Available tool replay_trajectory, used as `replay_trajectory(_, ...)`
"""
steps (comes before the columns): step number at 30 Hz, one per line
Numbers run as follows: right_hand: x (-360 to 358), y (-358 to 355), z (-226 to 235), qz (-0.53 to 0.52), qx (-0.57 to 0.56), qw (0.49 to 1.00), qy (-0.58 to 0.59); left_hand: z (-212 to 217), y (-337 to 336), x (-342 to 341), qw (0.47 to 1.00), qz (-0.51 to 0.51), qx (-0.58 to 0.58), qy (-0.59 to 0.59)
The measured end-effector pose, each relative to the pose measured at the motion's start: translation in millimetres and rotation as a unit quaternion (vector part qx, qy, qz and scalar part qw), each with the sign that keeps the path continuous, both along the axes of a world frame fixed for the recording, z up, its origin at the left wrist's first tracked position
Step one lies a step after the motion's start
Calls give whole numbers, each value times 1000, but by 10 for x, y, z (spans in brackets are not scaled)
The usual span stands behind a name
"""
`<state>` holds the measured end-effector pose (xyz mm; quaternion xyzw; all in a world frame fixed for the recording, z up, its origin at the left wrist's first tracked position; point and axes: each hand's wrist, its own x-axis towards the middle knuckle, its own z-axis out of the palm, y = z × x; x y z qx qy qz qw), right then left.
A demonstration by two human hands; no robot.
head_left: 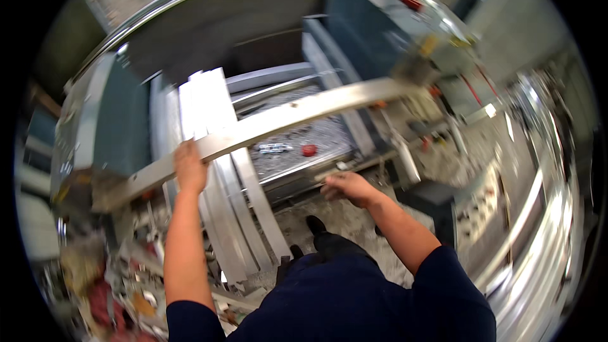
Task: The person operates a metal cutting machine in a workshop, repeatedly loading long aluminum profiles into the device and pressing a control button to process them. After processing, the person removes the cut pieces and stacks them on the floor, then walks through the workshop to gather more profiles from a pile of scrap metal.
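A long pale metal bar (285, 117) with a small hole in it runs slantwise across the machine, from low at the left to higher at the right. My left hand (190, 168) grips its near edge, left of the middle. Under the bar, several flat silver metal strips (218, 111) lie side by side, pointing toward me. My right hand (347, 189) is apart from the bar, its fingers curled near a small light-coloured piece; blur hides what it holds. Beyond that hand, a red object (308, 150) and a clear-and-blue object (273, 148) rest on the chip-covered bed (291, 168).
Dark blue-grey machine housings stand at the left (123, 120) and right (364, 19). Long shiny metal profiles (538, 240) are stacked at the right. Mixed scrap (136, 278) piles up at the lower left. A dark bracket (430, 199) juts out beside my right forearm.
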<state>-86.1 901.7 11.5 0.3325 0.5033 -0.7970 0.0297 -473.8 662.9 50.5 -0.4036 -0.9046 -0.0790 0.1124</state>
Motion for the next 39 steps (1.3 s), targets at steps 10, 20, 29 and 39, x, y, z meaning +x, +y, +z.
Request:
replay_trajectory(10,4001,-684,539,-210,319,865,-326,-151,-102,14,999,-36,-19,2)
replay_trajectory(20,5698,-120,-148,-284,470,692,-468,212,568,925,997,-55,-55,-6)
replay_trajectory(29,5773,610,-127,-11,485,736,-473,540,993,1680,989,74,-122,-36)
replay_trajectory(39,5526,775,-66,218,605,606,-469,461,1090,1291,976,24,-215,11)
